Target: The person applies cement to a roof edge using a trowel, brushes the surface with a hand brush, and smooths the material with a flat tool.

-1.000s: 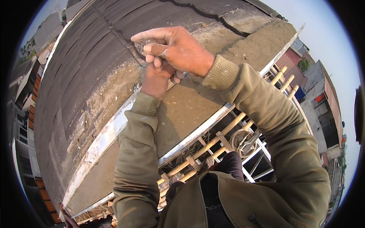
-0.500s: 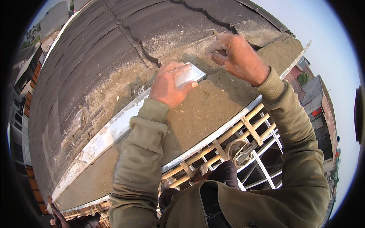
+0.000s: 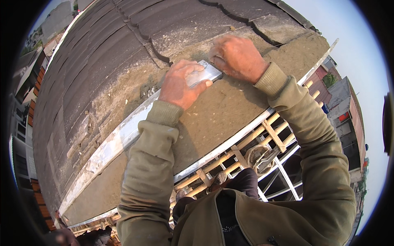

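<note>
My left hand (image 3: 180,83) is wrapped over the upper end of a long, pale metal straightedge (image 3: 123,133), with the thumb on its near side. The bar lies along the seam between dark roof tiles (image 3: 98,65) and a band of brownish-grey mortar (image 3: 221,110). Just past the bar's end, my right hand (image 3: 240,57) is closed with curled fingers, low over the mortar by the tile edge. Whatever its fingers may hold is hidden.
A pale edge strip (image 3: 223,145) borders the mortar on the near side. Below it are bamboo scaffold poles (image 3: 256,135), white metal bars and a round bucket (image 3: 260,159) with tools. A small lump (image 3: 232,28) lies on the tiles. Houses stand far below.
My right hand has moved left and slightly down, closer to the straightedge's end, and its fingers are more curled. My left hand keeps its grip on the bar.
</note>
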### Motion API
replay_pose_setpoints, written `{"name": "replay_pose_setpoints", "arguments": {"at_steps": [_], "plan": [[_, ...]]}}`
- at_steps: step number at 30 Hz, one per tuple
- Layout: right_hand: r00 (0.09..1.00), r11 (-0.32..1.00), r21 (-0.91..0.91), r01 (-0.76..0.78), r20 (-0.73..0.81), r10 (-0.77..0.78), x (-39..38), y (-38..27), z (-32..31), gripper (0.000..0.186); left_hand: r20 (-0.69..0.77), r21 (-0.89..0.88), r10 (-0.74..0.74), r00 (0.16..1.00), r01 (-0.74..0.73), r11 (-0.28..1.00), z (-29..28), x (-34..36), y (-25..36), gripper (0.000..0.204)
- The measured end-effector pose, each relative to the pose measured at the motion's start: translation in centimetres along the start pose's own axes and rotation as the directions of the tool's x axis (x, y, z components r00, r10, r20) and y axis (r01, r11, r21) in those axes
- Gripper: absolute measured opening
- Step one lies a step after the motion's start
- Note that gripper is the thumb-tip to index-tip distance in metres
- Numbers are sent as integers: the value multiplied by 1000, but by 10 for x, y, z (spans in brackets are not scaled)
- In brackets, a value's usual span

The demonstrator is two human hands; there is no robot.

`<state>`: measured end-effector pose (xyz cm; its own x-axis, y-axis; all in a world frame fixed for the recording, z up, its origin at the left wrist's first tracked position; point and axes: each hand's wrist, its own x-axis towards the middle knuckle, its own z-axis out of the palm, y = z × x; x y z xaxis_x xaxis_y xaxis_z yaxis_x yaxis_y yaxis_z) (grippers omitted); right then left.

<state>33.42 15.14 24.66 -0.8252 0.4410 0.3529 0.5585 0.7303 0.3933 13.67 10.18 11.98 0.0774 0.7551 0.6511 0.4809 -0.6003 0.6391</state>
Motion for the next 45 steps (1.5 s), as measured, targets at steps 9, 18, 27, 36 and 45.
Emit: {"name": "replay_pose_setpoints", "arguments": {"at_steps": [9, 18, 27, 36, 45], "plan": [[998, 995, -87, 54, -17, -56, 4, -5, 2, 14, -6, 8, 11, 1000, -11, 1000, 1, 0, -3, 45], [923, 894, -231, 385, 72, -378, 21, -26, -4, 11, 44, 21, -6, 999, 5, 1000, -4, 1, 0, 51], [913, 935, 16, 355, 206, -351, 41, -34, -11, 44, 19, -163, -283, 959, 282, 946, 3, 2, 3, 47], [926, 937, 192, 291, 191, -327, 45, -27, -11, 65, -116, -217, -329, 937, 300, 929, 19, 22, 6, 38], [977, 974, 146, 171, -155, -148, -18, -17, -32, 17, -191, -139, -249, 949, 225, 964, 32, 20, -14, 24]]}}
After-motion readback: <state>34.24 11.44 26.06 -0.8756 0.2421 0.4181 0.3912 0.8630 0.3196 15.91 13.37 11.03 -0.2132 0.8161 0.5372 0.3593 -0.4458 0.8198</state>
